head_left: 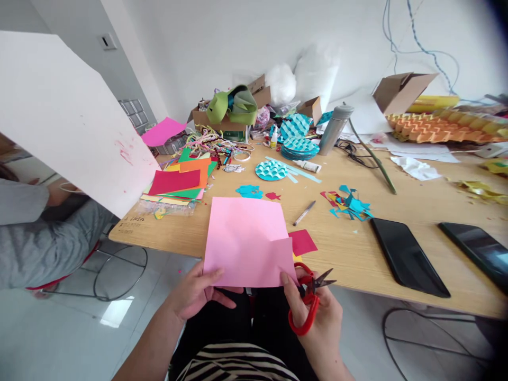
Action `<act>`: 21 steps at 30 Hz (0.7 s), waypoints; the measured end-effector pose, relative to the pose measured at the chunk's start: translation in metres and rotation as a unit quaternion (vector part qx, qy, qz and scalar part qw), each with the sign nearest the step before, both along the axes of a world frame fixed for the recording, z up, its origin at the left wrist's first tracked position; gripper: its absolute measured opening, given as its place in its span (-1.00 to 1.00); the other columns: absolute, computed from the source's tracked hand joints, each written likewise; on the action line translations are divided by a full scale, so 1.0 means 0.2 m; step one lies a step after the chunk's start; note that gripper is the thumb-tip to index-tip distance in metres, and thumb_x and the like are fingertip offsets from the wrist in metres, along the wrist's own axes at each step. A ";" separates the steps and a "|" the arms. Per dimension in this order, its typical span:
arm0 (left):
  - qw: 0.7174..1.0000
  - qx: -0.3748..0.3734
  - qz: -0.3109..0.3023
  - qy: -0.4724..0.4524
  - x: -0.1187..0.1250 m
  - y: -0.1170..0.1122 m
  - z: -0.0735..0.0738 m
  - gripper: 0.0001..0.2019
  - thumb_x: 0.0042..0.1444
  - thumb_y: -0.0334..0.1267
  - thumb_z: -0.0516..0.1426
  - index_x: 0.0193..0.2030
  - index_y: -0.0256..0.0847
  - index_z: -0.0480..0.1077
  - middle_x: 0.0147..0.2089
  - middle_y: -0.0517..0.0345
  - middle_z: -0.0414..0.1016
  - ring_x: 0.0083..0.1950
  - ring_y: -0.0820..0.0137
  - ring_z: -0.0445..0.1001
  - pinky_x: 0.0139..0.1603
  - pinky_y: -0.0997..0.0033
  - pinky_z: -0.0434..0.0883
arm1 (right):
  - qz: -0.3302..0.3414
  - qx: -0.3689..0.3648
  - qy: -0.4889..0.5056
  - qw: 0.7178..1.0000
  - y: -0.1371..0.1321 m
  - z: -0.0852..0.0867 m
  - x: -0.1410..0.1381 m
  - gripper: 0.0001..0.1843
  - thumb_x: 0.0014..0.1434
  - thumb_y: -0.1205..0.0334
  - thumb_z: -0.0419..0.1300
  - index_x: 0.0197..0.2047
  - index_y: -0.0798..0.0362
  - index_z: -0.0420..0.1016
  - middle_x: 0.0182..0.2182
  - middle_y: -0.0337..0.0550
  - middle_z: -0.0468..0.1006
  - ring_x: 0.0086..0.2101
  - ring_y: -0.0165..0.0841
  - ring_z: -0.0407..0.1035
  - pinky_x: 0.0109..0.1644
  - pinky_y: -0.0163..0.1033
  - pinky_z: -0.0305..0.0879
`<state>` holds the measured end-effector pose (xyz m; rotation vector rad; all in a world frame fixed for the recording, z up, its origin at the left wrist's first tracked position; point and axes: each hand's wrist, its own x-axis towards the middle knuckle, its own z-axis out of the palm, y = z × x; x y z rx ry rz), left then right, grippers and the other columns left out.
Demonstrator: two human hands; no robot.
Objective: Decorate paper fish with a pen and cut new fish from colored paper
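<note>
A pink sheet of paper (246,238) spans the space between my hands at the table's near edge, with a step cut into its right side. My left hand (204,291) pinches its lower left corner, thumb on top and the other fingers underneath. With the thumb of my right hand (313,312) I press the lower right corner. The same hand carries red-handled scissors (305,317), their blades slightly apart and pointing right, off the paper. Just beyond the sheet lie blue paper cutouts (250,191), a small red fish-shaped cutout (273,196), a pen (305,212) and a red paper piece (302,242).
Coloured paper (174,182) is stacked at left, below a large white board (67,116) beside a seated person (51,233). Blue scraps (351,203) and two black phones (408,256) lie to the right. Behind stand a metal flask (335,129) and teal scalloped discs (299,147).
</note>
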<state>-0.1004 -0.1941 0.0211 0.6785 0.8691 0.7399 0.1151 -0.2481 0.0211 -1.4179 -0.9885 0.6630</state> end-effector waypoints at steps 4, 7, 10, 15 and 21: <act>0.997 0.018 0.067 0.018 0.04 0.00 -0.04 -0.71 0.01 -0.20 0.35 -0.14 -0.27 0.51 -0.19 -0.05 0.60 -0.21 0.13 0.61 -0.27 0.16 0.59 | 0.011 0.008 -0.022 1.000 0.00 -0.02 0.00 -0.77 0.12 0.04 0.28 -0.34 0.02 0.42 -0.41 -0.13 0.51 -0.39 -0.29 0.42 -0.25 -0.22 0.40; 0.993 0.054 0.103 0.010 0.05 0.00 -0.05 -0.72 -0.01 -0.21 0.36 -0.17 -0.26 0.53 -0.12 -0.04 0.61 -0.10 0.12 0.58 -0.11 0.09 0.57 | 0.008 0.026 -0.060 0.998 0.00 -0.03 0.01 -0.83 0.17 0.11 0.24 -0.32 0.01 0.40 -0.40 -0.15 0.48 -0.38 -0.31 0.40 -0.26 -0.23 0.38; 0.991 0.075 0.110 -0.016 0.02 0.00 -0.05 -0.70 -0.07 -0.18 0.39 -0.19 -0.22 0.56 -0.11 -0.03 0.62 -0.01 0.07 0.56 0.01 0.04 0.51 | 0.049 0.064 -0.128 0.989 0.01 0.00 0.05 -0.89 0.21 0.20 0.18 -0.35 -0.02 0.35 -0.43 -0.19 0.45 -0.37 -0.30 0.39 -0.14 -0.16 0.37; 0.985 0.066 0.161 0.010 0.01 0.02 -0.07 -0.66 -0.20 -0.14 0.43 -0.25 -0.20 0.59 -0.11 -0.02 0.62 0.01 0.07 0.55 0.12 0.07 0.43 | 0.132 0.052 -0.175 0.974 0.03 0.04 0.12 -0.88 0.21 0.19 0.17 -0.37 -0.01 0.38 -0.47 -0.20 0.48 -0.41 -0.28 0.40 -0.13 -0.12 0.37; 0.951 0.188 0.197 0.146 0.04 0.05 -0.07 -0.61 -0.08 -0.13 0.38 -0.09 -0.21 0.56 0.01 -0.01 0.58 0.13 0.08 0.47 0.21 0.17 0.35 | 0.076 -0.072 -0.042 0.994 0.07 0.02 0.14 -0.68 0.15 -0.04 0.23 -0.39 0.04 0.38 -0.52 -0.19 0.47 -0.47 -0.32 0.37 -0.40 -0.27 0.28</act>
